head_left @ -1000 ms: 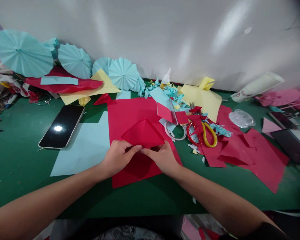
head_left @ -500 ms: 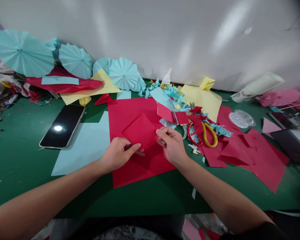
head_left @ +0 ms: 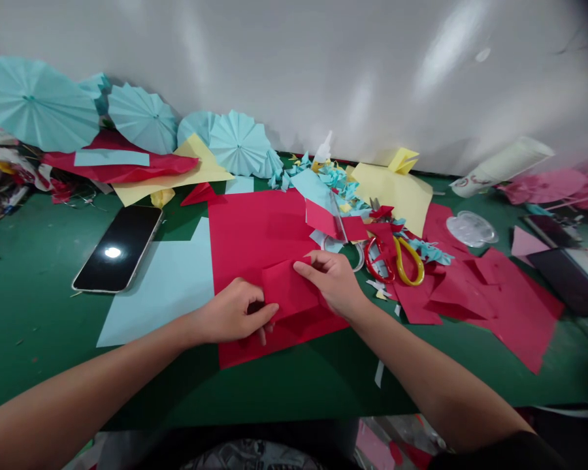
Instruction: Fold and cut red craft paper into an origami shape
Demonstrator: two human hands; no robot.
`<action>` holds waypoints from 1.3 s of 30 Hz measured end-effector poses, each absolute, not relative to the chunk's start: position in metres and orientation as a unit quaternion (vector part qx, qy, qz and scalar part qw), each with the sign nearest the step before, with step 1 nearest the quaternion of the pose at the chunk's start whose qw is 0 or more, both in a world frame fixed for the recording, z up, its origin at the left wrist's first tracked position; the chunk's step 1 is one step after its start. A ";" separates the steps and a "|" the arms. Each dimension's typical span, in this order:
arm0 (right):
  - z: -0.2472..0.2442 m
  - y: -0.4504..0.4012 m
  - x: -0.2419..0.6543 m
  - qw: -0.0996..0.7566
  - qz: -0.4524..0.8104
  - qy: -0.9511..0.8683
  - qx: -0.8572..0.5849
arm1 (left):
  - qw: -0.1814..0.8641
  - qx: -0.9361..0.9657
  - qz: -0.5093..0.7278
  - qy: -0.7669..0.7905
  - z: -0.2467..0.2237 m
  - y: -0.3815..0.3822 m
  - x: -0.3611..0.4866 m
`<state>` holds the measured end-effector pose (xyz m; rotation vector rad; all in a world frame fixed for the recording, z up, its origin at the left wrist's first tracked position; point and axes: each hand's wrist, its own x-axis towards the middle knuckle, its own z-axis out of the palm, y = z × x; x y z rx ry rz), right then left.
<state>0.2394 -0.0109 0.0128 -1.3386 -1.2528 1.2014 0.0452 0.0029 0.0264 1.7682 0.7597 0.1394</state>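
Note:
A small red paper square (head_left: 290, 290) is held between my two hands, over a large red sheet (head_left: 255, 228) that lies on the green table. My left hand (head_left: 238, 310) pinches its lower left edge, thumb on top. At the upper right corner, my right hand (head_left: 334, 279) grips the square between thumb and fingers. The far fingertips of both hands are partly hidden by the paper. A light blue sheet (head_left: 161, 287) sits beside the red sheet, left of my left hand.
A phone (head_left: 120, 248) rests on the left. Scissors (head_left: 409, 261) with red and yellow handles lie right of my hands, among paper scraps. Pleated blue paper rosettes (head_left: 240, 143) line the wall. Farther right are red paper pieces (head_left: 509, 300), a clear lid (head_left: 471, 228) and a white roll (head_left: 502, 166).
The red square has turned from a diamond to a nearly level position and moved slightly toward me. My right hand has shifted its hold onto its upper right corner.

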 end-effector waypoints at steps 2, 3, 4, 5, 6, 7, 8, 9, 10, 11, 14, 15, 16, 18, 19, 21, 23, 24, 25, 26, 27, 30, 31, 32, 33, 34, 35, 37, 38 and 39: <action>0.010 -0.008 0.242 0.477 0.480 -0.482 -0.558 | 0.580 0.738 0.057 0.339 0.027 0.004 0.044; 0.009 -0.006 0.244 0.485 0.477 -0.467 -0.565 | 0.576 0.738 0.058 0.346 0.028 0.006 0.043; 0.007 -0.004 0.245 0.491 0.473 -0.455 -0.572 | 0.564 0.743 0.059 0.354 0.029 0.007 0.043; 0.007 -0.002 0.247 0.493 0.466 -0.451 -0.580 | 0.544 0.755 0.060 0.361 0.029 0.009 0.043; 0.006 -0.001 0.248 0.492 0.455 -0.454 -0.588 | 0.512 0.773 0.064 0.369 0.029 0.012 0.042; 0.006 0.001 0.249 0.488 0.443 -0.461 -0.595 | 0.471 0.795 0.066 0.378 0.029 0.015 0.041; 0.006 0.002 0.250 0.482 0.433 -0.470 -0.600 | 0.420 0.817 0.073 0.389 0.029 0.018 0.040; 0.006 0.002 0.250 0.477 0.424 -0.477 -0.604 | 0.352 0.839 0.084 0.406 0.028 0.022 0.039; 0.006 0.002 0.249 0.469 0.419 -0.484 -0.608 | 0.298 0.856 0.084 0.414 0.027 0.025 0.038; 0.006 0.001 0.248 0.459 0.413 -0.495 -0.611 | 0.268 0.870 0.070 0.408 0.025 0.028 0.036; 0.006 -0.001 0.246 0.415 0.362 -0.560 -0.619 | 0.224 0.898 0.002 0.379 0.022 0.033 0.032; 0.006 -0.001 0.245 0.396 0.337 -0.587 -0.621 | 0.206 0.903 -0.018 0.376 0.021 0.033 0.031; 0.005 -0.002 0.245 0.378 0.313 -0.610 -0.622 | 0.183 0.906 -0.031 0.381 0.020 0.032 0.031; 0.004 -0.002 0.244 0.347 0.273 -0.642 -0.627 | 0.129 0.902 -0.029 0.411 0.017 0.029 0.031; 0.004 -0.003 0.244 0.331 0.257 -0.653 -0.631 | 0.104 0.901 -0.011 0.422 0.015 0.028 0.031; 0.003 -0.003 0.244 0.297 0.227 -0.673 -0.639 | 0.059 0.911 0.052 0.406 0.010 0.025 0.032; 0.003 -0.004 0.243 0.254 0.195 -0.695 -0.644 | 0.025 0.940 0.112 0.320 0.004 0.024 0.032; 0.003 -0.004 0.242 0.234 0.181 -0.706 -0.644 | 0.017 0.954 0.124 0.273 0.001 0.023 0.032; 0.003 -0.005 0.242 0.218 0.169 -0.715 -0.643 | 0.014 0.963 0.124 0.239 -0.002 0.023 0.032; 0.003 -0.005 0.241 0.206 0.158 -0.723 -0.641 | 0.014 0.968 0.118 0.220 -0.005 0.023 0.031; 0.003 -0.006 0.240 0.199 0.149 -0.729 -0.638 | 0.016 0.971 0.109 0.213 -0.007 0.023 0.031; 0.001 -0.007 0.239 0.188 0.130 -0.736 -0.637 | 0.028 0.967 0.087 0.236 -0.011 0.024 0.031; 0.001 -0.008 0.238 0.186 0.125 -0.738 -0.636 | 0.034 0.964 0.083 0.250 -0.011 0.024 0.031; 0.001 -0.009 0.238 0.184 0.119 -0.741 -0.635 | 0.041 0.960 0.080 0.264 -0.011 0.025 0.032; 0.000 -0.010 0.238 0.182 0.112 -0.744 -0.633 | 0.047 0.957 0.078 0.277 -0.011 0.025 0.033; 0.000 -0.011 0.238 0.182 0.103 -0.747 -0.632 | 0.054 0.953 0.076 0.287 -0.010 0.025 0.033; 0.000 -0.011 0.237 0.183 0.092 -0.750 -0.628 | 0.060 0.951 0.075 0.295 -0.010 0.024 0.034; 0.000 -0.013 0.237 0.192 0.076 -0.757 -0.621 | 0.070 0.949 0.073 0.299 -0.008 0.024 0.034; 0.000 -0.013 0.237 0.200 0.075 -0.758 -0.617 | 0.074 0.948 0.073 0.300 -0.008 0.023 0.034; 0.000 -0.014 0.237 0.211 0.079 -0.757 -0.614 | 0.076 0.948 0.073 0.301 -0.007 0.023 0.034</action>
